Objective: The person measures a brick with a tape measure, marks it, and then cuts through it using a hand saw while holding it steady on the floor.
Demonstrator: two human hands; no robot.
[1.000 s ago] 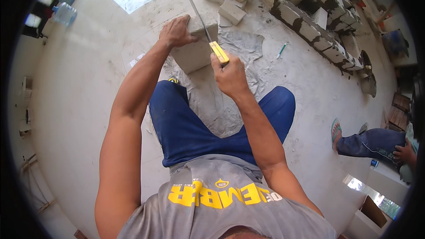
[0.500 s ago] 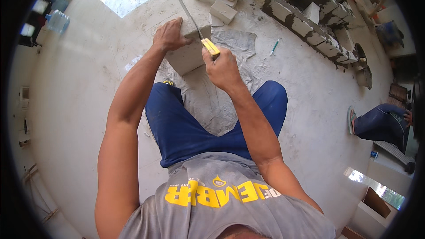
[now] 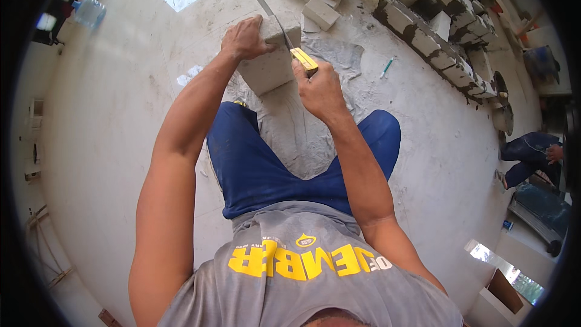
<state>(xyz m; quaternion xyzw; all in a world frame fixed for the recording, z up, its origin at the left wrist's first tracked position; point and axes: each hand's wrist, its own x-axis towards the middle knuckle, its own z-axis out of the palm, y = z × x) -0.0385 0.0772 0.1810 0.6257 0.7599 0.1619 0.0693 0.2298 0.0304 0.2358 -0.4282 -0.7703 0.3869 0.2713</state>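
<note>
My left hand (image 3: 245, 39) grips the top of a pale grey block (image 3: 266, 72), thumb toward its right side. My right hand (image 3: 321, 88) is closed on the yellow handle of a handsaw (image 3: 304, 59), whose long blade lies at the block's upper right edge, pointing away from me. The block stands on a crumpled, dusty grey sheet (image 3: 339, 51) between my knees. A thin green-and-white pen-like item (image 3: 387, 66) lies on the floor to the right.
Loose block pieces (image 3: 321, 12) lie at the top. A low wall of mortared blocks (image 3: 442, 57) runs along the upper right, a metal pan (image 3: 502, 103) at its end. A co-worker's legs (image 3: 526, 151) show at far right, above a wheeled dark item (image 3: 538, 212). Water jugs (image 3: 89, 15) stand upper left.
The saw handle has shifted slightly forward along the block with my right hand. My left hand stays on the block. The co-worker's legs have moved farther right and up in the view.
</note>
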